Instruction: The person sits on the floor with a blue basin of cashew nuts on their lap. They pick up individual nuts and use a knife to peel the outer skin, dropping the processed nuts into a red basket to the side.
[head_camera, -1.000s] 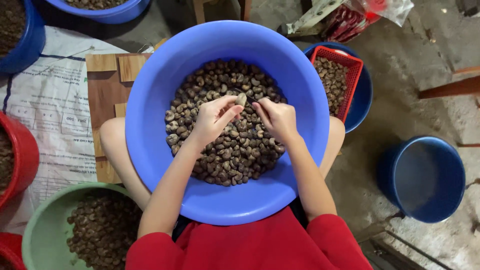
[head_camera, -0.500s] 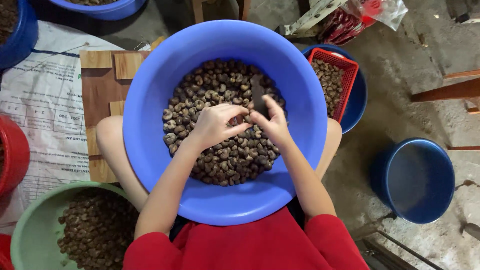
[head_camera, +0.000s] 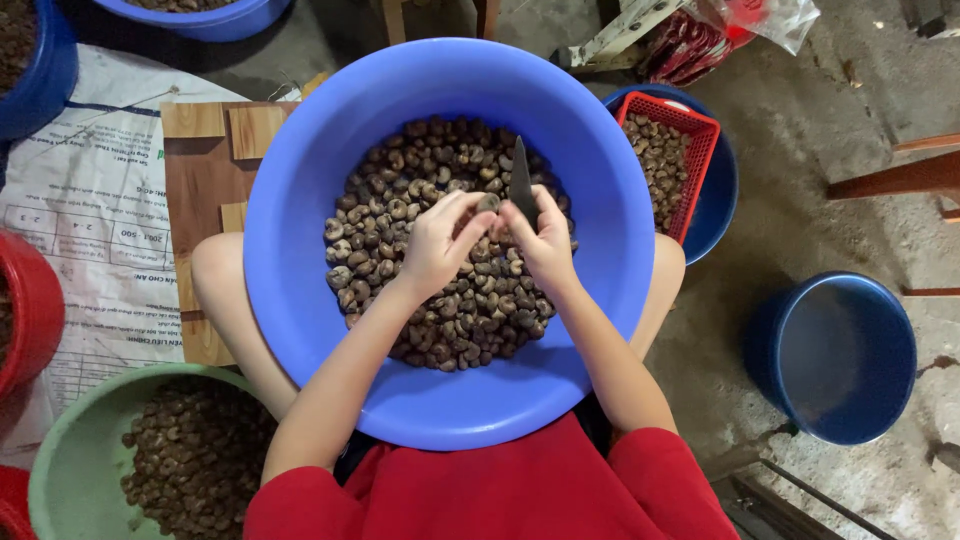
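Here I see one nut (head_camera: 489, 203) pinched in the left hand's (head_camera: 437, 243) fingertips above the blue basin (head_camera: 300, 250) of nuts. The right hand (head_camera: 545, 243) grips a small knife (head_camera: 520, 185), its blade now upright beside that nut; a second ago a pale piece was held there. Right of the basin sits a red basket (head_camera: 690, 170).

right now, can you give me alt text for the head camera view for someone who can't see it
Seen from above, a person's left hand pinches one brown nut while the right hand holds a small dark-bladed knife against it, over a large round blue plastic basin of brown nuts on their lap. A green basin, red basket and empty blue bucket sit around.
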